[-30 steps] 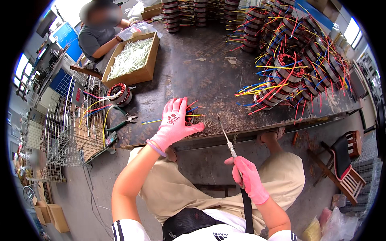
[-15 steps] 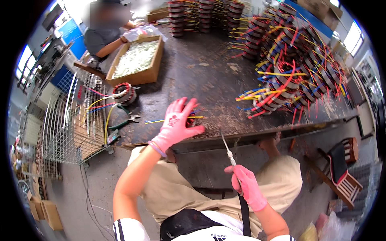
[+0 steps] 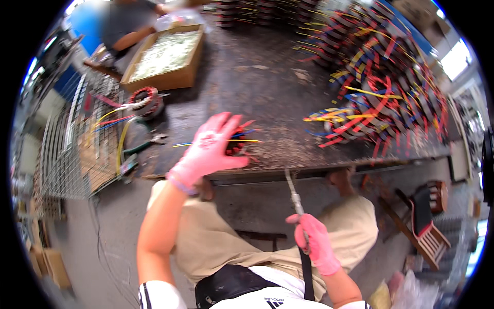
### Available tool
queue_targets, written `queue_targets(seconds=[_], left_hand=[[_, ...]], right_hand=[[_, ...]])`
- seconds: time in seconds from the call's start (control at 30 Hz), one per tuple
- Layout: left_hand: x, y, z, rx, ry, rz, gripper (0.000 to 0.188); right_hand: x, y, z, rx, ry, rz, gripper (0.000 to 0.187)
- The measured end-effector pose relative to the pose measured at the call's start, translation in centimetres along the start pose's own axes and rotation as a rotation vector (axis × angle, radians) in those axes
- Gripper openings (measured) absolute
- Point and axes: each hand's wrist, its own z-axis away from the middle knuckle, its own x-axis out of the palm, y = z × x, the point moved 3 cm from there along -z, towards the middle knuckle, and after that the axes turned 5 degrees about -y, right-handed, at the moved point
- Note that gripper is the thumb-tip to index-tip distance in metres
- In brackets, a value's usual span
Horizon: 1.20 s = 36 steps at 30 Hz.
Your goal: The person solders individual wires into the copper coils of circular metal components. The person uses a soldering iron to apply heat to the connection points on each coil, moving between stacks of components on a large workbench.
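A wire-wound ring (image 3: 236, 148) is partly covered by the spread left hand (image 3: 207, 148); beyond it, room is given by dark tabletop (image 3: 275, 98). A thin tool (image 3: 295, 200) is gripped by the right hand (image 3: 316, 241), table edge (image 3: 260, 172) ahead.

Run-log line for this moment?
left-hand grip: at wired coil ring, hold unclear | right-hand grip: closed on slim tool | nearby: open box, white pieces

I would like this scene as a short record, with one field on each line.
Left hand: pink-gloved, over a wound ring with coloured wires; grip unclear
Right hand: pink-gloved, closed around a slim tool, which points toward the table
Table right: heap of wired rings
Table left: box of pale pieces; single ring; pliers
Beyond box: person's grey sleeve
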Motion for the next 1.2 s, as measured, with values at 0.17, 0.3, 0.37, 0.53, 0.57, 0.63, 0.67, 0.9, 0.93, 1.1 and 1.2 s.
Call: queue_targets(seconds=[0.17, 0.3, 0.37, 0.53, 0.57, 0.63, 0.67, 0.9, 0.93, 1.1, 1.2], left_hand=[[-0.1, -0.8, -0.2, -0.135, -0.14, 0.019, 0.097], [0.3, -0.5, -0.4, -0.075, -0.133, 0.049, 0.095], [0.3, -0.1, -0.6, -0.066, -0.125, 0.057, 0.095], [0.9, 0.1, -1.0, 0.007, -0.105, 0.083, 0.095], [0.9, 0.1, -1.0, 0.022, -0.104, 0.091, 0.095], [0.8, 0.1, -1.0, 0.018, -0.117, 0.094, 0.094], [0.7, 0.2, -1.0, 0.01, -0.124, 0.108, 0.095], [0.6, 0.7, -1.4, -0.031, -0.172, 0.105, 0.095], [0.6, 0.8, -1.4, -0.033, -0.168, 0.105, 0.095], [0.7, 0.6, -1.2, -0.018, -0.153, 0.089, 0.095], [0.7, 0.5, -1.2, -0.028, -0.169, 0.1, 0.097]], right_hand=[[-0.9, 1.7, -0.1, 0.081, -0.027, -0.047, 0.037], [-0.8, 2.2, 0.0, 0.087, -0.012, -0.052, 0.038], [-0.7, 2.5, -0.1, 0.101, -0.02, -0.046, 0.037], [-0.4, 3.8, -0.6, 0.095, -0.09, -0.117, 0.032], [-0.4, 3.9, -0.7, 0.1, -0.089, -0.116, 0.032], [-0.3, 3.9, -1.0, 0.111, -0.087, -0.114, 0.032], [-0.3, 3.8, -1.0, 0.109, -0.088, -0.107, 0.031], [-0.3, 3.8, -1.3, 0.109, -0.089, -0.105, 0.031], [-0.3, 4.1, -1.4, 0.113, -0.084, -0.121, 0.031], [-0.3, 4.0, -1.6, 0.079, -0.086, -0.138, 0.03], [-0.5, 4.1, -1.5, 0.091, -0.085, -0.11, 0.03]])
